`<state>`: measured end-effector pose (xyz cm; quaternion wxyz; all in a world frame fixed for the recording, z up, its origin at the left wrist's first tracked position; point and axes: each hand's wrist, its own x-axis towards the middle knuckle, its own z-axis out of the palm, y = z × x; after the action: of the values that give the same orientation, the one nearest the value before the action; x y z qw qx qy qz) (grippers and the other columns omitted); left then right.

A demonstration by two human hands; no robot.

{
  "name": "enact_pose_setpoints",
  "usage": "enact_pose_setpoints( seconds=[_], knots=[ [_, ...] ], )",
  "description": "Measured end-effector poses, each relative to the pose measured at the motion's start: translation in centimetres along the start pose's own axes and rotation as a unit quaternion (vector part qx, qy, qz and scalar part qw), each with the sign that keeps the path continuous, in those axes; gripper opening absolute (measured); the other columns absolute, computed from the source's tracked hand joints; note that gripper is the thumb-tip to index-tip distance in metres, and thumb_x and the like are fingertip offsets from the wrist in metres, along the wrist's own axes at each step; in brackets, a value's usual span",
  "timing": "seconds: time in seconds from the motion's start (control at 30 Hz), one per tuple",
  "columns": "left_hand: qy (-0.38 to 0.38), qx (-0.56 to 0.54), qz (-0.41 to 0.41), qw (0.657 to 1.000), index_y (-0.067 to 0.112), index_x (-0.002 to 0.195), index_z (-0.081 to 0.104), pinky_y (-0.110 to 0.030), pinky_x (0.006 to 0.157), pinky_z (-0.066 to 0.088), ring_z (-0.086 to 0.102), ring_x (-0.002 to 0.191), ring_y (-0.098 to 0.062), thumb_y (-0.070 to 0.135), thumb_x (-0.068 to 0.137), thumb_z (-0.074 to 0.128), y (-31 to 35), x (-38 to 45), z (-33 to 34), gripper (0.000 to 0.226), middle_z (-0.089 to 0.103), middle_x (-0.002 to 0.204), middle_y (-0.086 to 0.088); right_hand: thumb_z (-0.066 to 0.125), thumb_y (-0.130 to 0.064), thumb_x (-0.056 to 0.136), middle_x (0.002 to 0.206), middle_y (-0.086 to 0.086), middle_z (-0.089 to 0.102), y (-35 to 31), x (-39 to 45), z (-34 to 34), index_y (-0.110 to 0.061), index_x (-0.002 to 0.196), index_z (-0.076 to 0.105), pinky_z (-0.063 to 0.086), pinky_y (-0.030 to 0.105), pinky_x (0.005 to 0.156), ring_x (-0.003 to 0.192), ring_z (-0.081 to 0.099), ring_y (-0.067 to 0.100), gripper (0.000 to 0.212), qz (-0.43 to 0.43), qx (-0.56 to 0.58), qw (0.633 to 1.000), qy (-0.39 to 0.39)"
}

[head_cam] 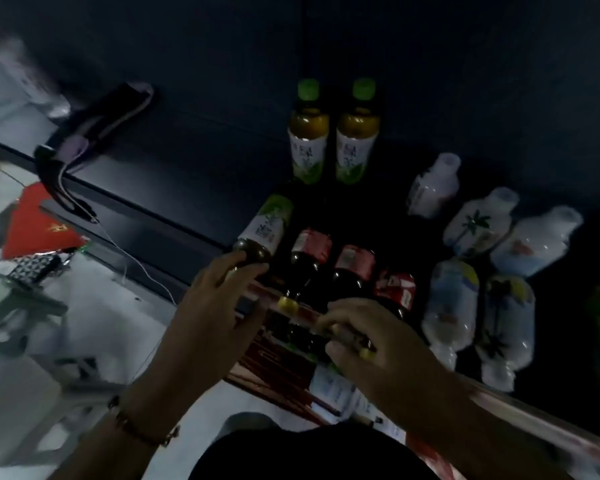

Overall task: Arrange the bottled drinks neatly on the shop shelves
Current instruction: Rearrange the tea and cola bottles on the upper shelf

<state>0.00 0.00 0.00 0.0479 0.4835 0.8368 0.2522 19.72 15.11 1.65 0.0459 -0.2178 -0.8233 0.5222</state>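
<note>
Dim shot, motion blur; dark shelf (465, 98) seen from above, clear front rail (520, 419) along its edge. Two green-capped tea bottles (333, 133) upright at the back, side by side; white bottles (478, 258) grouped right, well clear of both hands. Three red-label dark bottles (350, 268) in a row at the front, just behind the rail, between the hands. Left hand (215, 306) curled round the neck end of a tilted tea bottle (262, 230), at the row's left end; fingers part closed on it. Right hand (371, 344) loosely curled at the rail, touching yellow-capped bottle tops; whether it grips one, cannot tell. Off-shelf left: black handheld device with cable (94, 133), red flag (39, 226), pale floor (118, 327); bracelet (142, 424) on left wrist.
</note>
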Motion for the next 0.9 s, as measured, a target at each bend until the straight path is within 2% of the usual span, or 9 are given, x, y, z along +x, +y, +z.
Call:
enact_pose_setpoints(
  seconds=[0.1,0.2,0.33,0.43,0.53,0.63,0.7,0.8,0.9],
  knots=[
    [-0.001,0.01,-0.037,0.999,0.036,0.147,0.038,-0.041,0.106,0.045,0.034,0.14,-0.021,0.033,0.086,0.071,-2.2,1.4,0.1,0.069,0.03,0.156,0.002,0.054,-0.039,0.096,0.142,-0.031,0.033,-1.0,3.5,0.9,-0.04,0.131,0.052,0.026,0.016,0.11,0.133,0.026,-0.012,0.035,-0.072,-0.125,0.99,0.009],
    [-0.067,0.027,-0.031,0.997,0.04,0.153,0.021,-0.045,0.115,0.035,0.017,0.149,-0.024,0.039,0.085,0.073,-4.8,3.2,1.2,0.086,0.007,0.165,0.0,0.049,-0.035,0.095,0.159,-0.009,0.021,-0.9,6.7,2.6,-0.037,0.14,0.045,0.007,0.03,0.117,0.149,0.008,0.015,0.045,-0.111,-0.263,0.958,-0.009],
    [-0.153,0.045,0.044,0.986,0.053,0.15,-0.008,-0.043,0.121,0.018,-0.01,0.152,-0.02,0.036,0.087,0.073,-7.7,5.5,1.8,0.104,-0.026,0.162,0.01,0.048,-0.023,0.098,0.164,0.0,-0.01,-1.1,9.2,4.2,-0.038,0.147,0.034,-0.004,0.052,0.12,0.148,-0.021,0.029,0.052,-0.05,-0.385,0.921,-0.037],
    [-0.187,0.044,0.109,0.975,0.054,0.146,-0.02,-0.038,0.123,0.002,-0.021,0.149,-0.017,0.023,0.089,0.07,-9.2,6.7,1.8,0.111,-0.028,0.161,0.006,0.045,-0.023,0.099,0.161,-0.004,-0.023,-1.6,10.0,4.6,-0.037,0.148,0.03,-0.012,0.051,0.119,0.143,-0.034,0.026,0.053,-0.007,-0.399,0.915,-0.054],
    [-0.203,0.044,0.15,0.967,0.056,0.143,-0.024,-0.032,0.118,-0.012,-0.017,0.147,-0.017,0.027,0.087,0.063,-10.0,7.5,1.4,0.107,-0.015,0.163,0.0,0.048,-0.017,0.088,0.163,-0.002,-0.012,-1.0,10.9,4.7,-0.034,0.142,0.04,-0.003,0.05,0.119,0.148,-0.022,0.029,0.056,0.014,-0.419,0.906,-0.062],
    [-0.189,-0.002,0.169,0.967,0.052,0.151,-0.004,-0.041,0.119,0.003,0.007,0.149,-0.03,0.043,0.08,0.065,-10.7,8.1,1.4,0.1,0.009,0.163,-0.009,0.039,-0.033,0.08,0.153,0.01,0.038,-0.6,11.9,5.2,-0.033,0.115,0.062,0.037,0.058,0.105,0.142,0.027,0.04,0.042,0.002,-0.499,0.866,-0.026],
    [-0.201,-0.042,0.174,0.963,0.061,0.146,-0.007,-0.051,0.12,0.022,0.01,0.149,-0.028,0.045,0.081,0.071,-11.5,8.4,1.3,0.102,0.007,0.164,-0.003,0.047,-0.036,0.082,0.146,0.011,0.047,-0.4,12.3,5.8,-0.032,0.108,0.062,0.045,0.059,0.097,0.136,0.034,0.041,0.03,-0.011,-0.512,0.859,-0.003],
    [-0.201,-0.128,0.179,0.955,0.073,0.137,-0.004,-0.04,0.113,0.037,0.018,0.148,-0.014,0.051,0.077,0.067,-12.2,8.9,0.1,0.096,0.004,0.163,0.015,0.075,-0.021,0.072,0.148,0.011,0.042,-0.5,12.2,6.5,-0.032,0.115,0.053,0.039,0.06,0.103,0.139,0.033,0.042,0.049,-0.028,-0.487,0.871,0.057],
    [-0.161,-0.201,0.183,0.949,0.065,0.14,0.017,-0.03,0.111,0.037,0.024,0.143,-0.001,0.051,0.077,0.062,-12.1,9.5,-1.6,0.078,0.015,0.158,0.023,0.078,-0.019,0.077,0.157,-0.002,0.027,-2.8,11.8,6.0,-0.04,0.125,0.05,0.021,0.046,0.114,0.15,0.011,0.023,0.059,-0.016,-0.366,0.918,0.155]
  ],
)
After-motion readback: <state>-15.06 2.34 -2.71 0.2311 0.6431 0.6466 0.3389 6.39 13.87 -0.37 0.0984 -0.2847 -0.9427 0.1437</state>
